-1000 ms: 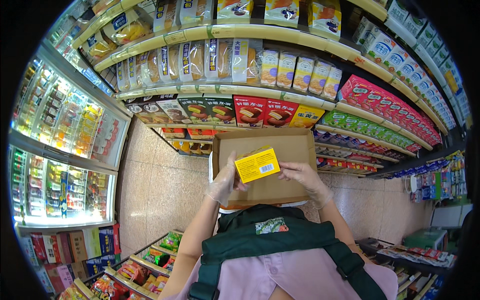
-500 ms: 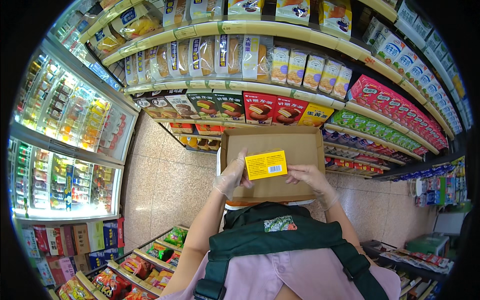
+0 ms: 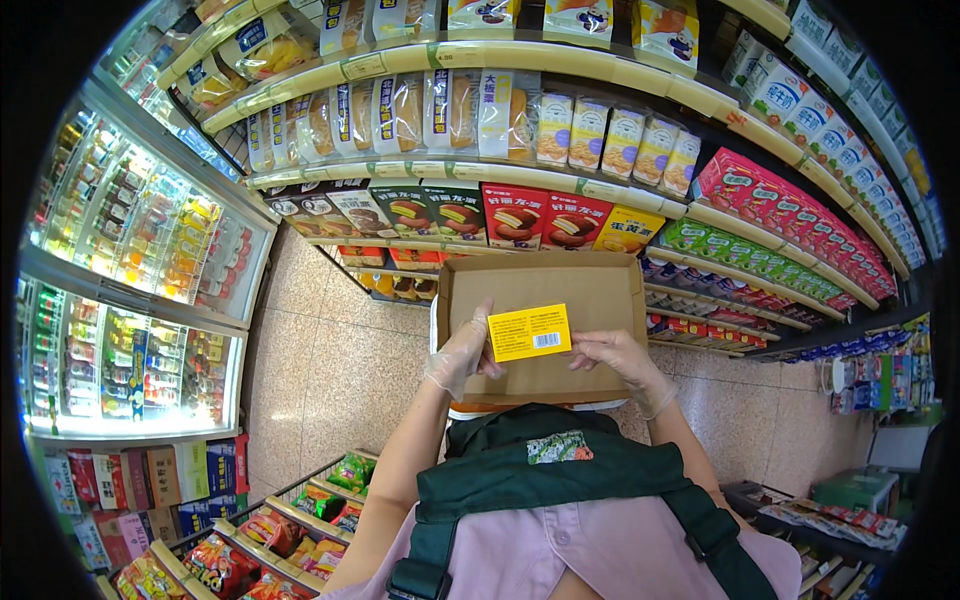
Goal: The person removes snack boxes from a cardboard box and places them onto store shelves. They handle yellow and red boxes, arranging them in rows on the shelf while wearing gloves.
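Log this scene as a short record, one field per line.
Left hand: gloved, holding yellow box by its left side
Right hand: gloved, at the box's lower right edge; contact unclear
Underneath: open carton
Ahead: shelves of packaged food
Far left: lit fridge
Lower left: snack bags
Clothing: green apron, pink shirt

Left arm (image 3: 398, 440) and right arm (image 3: 690, 440) angle in from the near side; left hand (image 3: 460, 352) gloved, curled, thumb (image 3: 486, 308) pointing far; right hand (image 3: 620, 360) gloved too, fingertips (image 3: 582, 338) aimed left!
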The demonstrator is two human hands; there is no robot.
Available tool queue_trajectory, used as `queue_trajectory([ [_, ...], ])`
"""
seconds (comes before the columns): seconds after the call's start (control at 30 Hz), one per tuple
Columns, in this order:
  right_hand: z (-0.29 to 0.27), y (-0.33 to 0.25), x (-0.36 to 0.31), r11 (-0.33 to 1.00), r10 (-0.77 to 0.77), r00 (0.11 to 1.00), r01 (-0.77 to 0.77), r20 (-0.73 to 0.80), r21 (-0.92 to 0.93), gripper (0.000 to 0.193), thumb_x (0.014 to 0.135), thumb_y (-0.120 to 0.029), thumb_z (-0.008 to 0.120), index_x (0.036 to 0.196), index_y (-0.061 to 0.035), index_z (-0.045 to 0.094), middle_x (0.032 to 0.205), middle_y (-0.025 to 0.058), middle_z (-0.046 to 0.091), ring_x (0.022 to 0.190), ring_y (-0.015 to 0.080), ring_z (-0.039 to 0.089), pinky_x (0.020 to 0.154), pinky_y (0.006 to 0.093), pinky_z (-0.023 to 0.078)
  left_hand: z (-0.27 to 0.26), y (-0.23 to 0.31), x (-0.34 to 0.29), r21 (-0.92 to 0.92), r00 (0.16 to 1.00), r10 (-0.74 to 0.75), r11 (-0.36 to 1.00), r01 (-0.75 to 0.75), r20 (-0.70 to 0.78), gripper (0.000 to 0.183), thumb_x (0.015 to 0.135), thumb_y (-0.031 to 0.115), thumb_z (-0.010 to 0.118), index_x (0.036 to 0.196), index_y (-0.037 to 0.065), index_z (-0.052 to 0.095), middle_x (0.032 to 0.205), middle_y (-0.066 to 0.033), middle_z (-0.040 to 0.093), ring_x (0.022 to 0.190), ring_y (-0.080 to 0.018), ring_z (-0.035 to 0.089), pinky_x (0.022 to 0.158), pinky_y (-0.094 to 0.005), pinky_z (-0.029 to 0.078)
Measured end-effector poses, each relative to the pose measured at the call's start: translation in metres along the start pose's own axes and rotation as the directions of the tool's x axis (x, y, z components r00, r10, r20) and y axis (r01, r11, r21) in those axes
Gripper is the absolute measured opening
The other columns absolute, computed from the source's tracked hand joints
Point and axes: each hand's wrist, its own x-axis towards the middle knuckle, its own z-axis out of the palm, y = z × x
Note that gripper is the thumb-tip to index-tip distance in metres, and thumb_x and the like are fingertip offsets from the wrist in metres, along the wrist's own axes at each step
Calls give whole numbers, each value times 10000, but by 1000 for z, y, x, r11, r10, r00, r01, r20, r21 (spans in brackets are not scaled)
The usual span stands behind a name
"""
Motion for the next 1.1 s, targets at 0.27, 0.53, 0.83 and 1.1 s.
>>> queue_trajectory([
  [0.27, -7, 7, -1, 999, -13, 1000, 13, -4, 47, 463, 966, -239, 578, 1296, 85, 560, 1119, 150, 703, 897, 189, 693, 774, 280, 506, 8, 3, -3, -1, 1000, -6, 1000, 6, 3, 821, 944, 739, 220, 777, 46, 628, 504, -93, 571, 383, -184, 558, 363, -259, 387],
  [0.53, -7, 8, 0, 999, -3, 1000, 4, -6, 53, 465, 967, -239, 576, 1293, 92, 558, 1113, 153, 703, 899, 197, 695, 772, 283, 511, 6, 4, 0, 34, 1000, -28, 999, 28, 6, 843, 929, 760, 211, 755, 51, 633, 517, -92, 582, 390, -173, 558, 374, -254, 388],
  [0.83, -8, 10, 3, 999, 2, 1000, -2, -13, 50, 469, 967, -241, 574, 1296, 93, 553, 1114, 160, 702, 892, 201, 699, 768, 279, 514, 3, 0, 4, 5, 1000, -24, 1000, 24, 17, 819, 941, 739, 237, 763, 43, 629, 522, -98, 580, 394, -188, 561, 386, -272, 415],
  [1.1, -8, 12, 4, 999, 14, 1000, -14, -12, 32, 478, 967, -259, 574, 1298, 85, 557, 1112, 153, 699, 892, 193, 700, 769, 274, 513, 0, -8, 13, 8, 998, -58, 998, 58, 13, 821, 942, 739, 229, 782, 42, 631, 517, -98, 580, 393, -188, 569, 366, -268, 401],
])
